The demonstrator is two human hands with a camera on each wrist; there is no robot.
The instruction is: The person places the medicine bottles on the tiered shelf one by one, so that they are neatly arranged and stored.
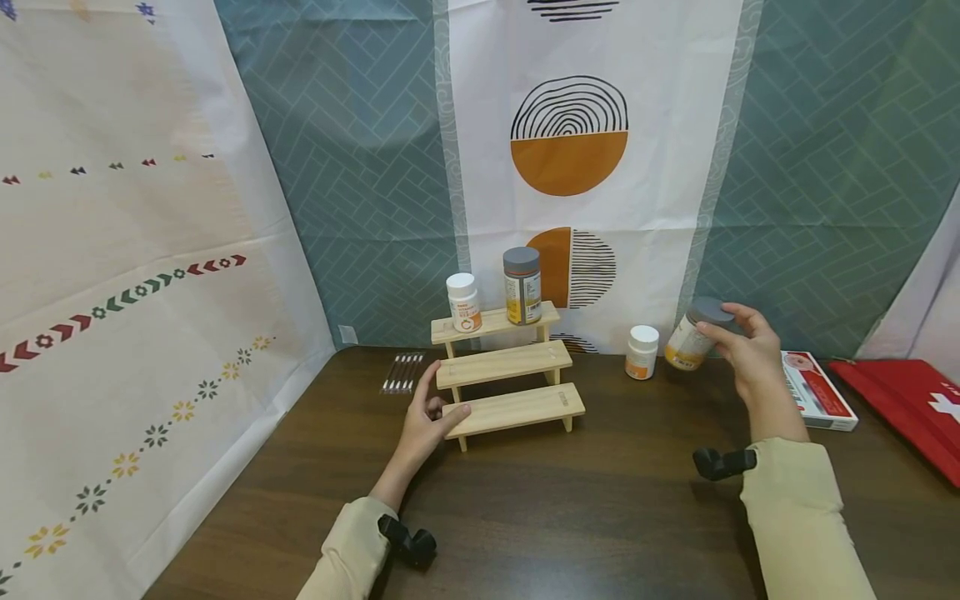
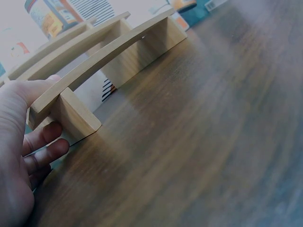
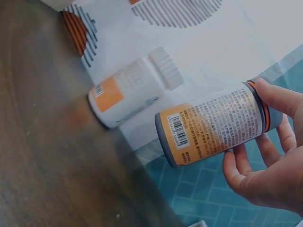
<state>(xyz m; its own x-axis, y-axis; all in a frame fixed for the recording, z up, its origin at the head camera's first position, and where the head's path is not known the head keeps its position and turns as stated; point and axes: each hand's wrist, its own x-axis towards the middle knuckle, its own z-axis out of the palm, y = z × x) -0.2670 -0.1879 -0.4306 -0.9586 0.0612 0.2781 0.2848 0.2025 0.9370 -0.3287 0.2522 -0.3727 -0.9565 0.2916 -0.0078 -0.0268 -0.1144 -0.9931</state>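
Observation:
My right hand [image 1: 753, 346] holds a grey-lidded supplement bottle [image 3: 210, 125] near its lid, tilted and close over the back of the table. Beside it stands a small white pill bottle [image 1: 642, 352] with an orange label. With thumb and fingers, my left hand [image 1: 429, 419] grips the left end of a three-step wooden display stand [image 1: 517, 410]; the thumb lies on the lowest step. On the top step are another white pill bottle [image 1: 464, 304] and a second grey-lidded bottle [image 1: 522, 286].
A clear pack of cotton swabs [image 1: 402, 372] lies left of the stand. To the right are a red and white box [image 1: 817, 392] and a red pouch [image 1: 911, 408] with a white cross. Patterned cloth [image 1: 360, 167] hangs behind the dark wooden table [image 1: 585, 508].

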